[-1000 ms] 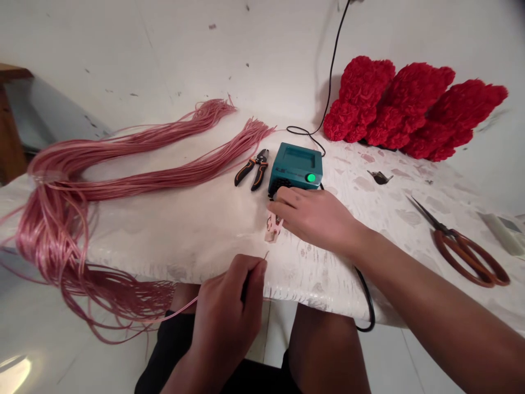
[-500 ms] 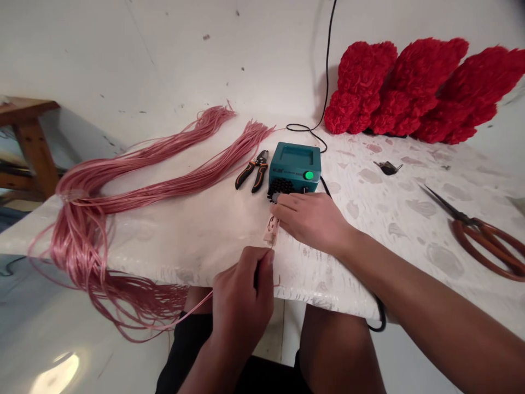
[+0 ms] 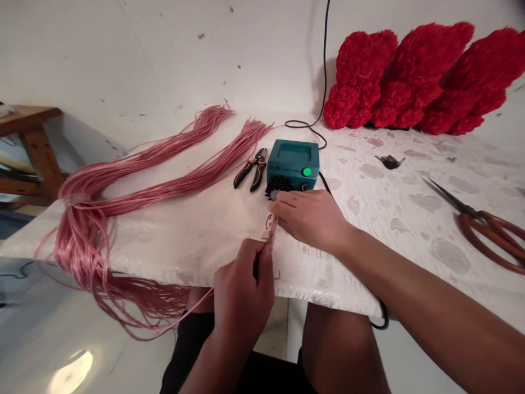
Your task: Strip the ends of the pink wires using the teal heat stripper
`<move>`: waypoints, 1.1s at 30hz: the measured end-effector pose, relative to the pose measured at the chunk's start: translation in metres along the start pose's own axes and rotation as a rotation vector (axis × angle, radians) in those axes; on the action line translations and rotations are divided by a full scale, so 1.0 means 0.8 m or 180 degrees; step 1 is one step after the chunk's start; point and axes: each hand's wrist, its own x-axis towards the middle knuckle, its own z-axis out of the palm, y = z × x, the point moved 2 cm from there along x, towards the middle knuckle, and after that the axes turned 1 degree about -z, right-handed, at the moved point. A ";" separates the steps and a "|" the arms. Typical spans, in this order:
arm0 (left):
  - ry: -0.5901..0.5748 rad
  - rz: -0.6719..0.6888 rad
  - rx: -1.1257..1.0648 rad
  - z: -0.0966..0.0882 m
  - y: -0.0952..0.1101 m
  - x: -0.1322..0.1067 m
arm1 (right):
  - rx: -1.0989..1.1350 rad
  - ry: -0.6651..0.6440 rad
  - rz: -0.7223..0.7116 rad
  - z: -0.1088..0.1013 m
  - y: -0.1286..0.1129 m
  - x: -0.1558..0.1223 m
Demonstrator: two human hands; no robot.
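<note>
My left hand (image 3: 244, 282) is closed in a pinch on a pink cord (image 3: 192, 307), which trails left toward the bundle. Its fingertips meet the lower end of a small pale clip-like piece (image 3: 269, 223) with dark print. My right hand (image 3: 307, 216) has its fingers closed around the upper part of that piece, close to a grey round tip (image 3: 274, 194) on the front of a teal box (image 3: 293, 158). Black bristle-like bits cover the box's front left, and a green button is lit. The right fingertips are partly hidden.
A long pink cord bundle (image 3: 159, 186) lies at left, hanging over the table edge. Black-and-orange pliers (image 3: 251, 171) lie beside the box. At right are scissors (image 3: 484, 219), a small black item (image 3: 389, 161) and red flower shapes (image 3: 410, 82). A black cable (image 3: 325, 65) runs up the wall.
My left hand has moved slightly up, closing the small gap to the pale piece. My right hand stays almost in place at the box; the view has shifted a little.
</note>
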 end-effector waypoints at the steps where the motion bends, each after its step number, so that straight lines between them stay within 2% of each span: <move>1: -0.0039 -0.0038 -0.0018 -0.001 0.000 0.001 | -0.0004 0.0009 0.0000 0.000 0.000 0.000; 11: -0.0266 -0.0302 -0.0040 -0.004 0.001 0.004 | -0.0031 0.0073 -0.0013 0.000 0.000 -0.002; 22: -0.0311 -0.0358 -0.0033 -0.007 0.004 0.007 | 0.0214 -0.0330 0.0325 0.002 -0.002 -0.004; 33: -0.0480 -0.0431 -0.0150 -0.010 0.004 0.008 | 0.0177 -0.0340 0.0338 0.001 -0.002 -0.003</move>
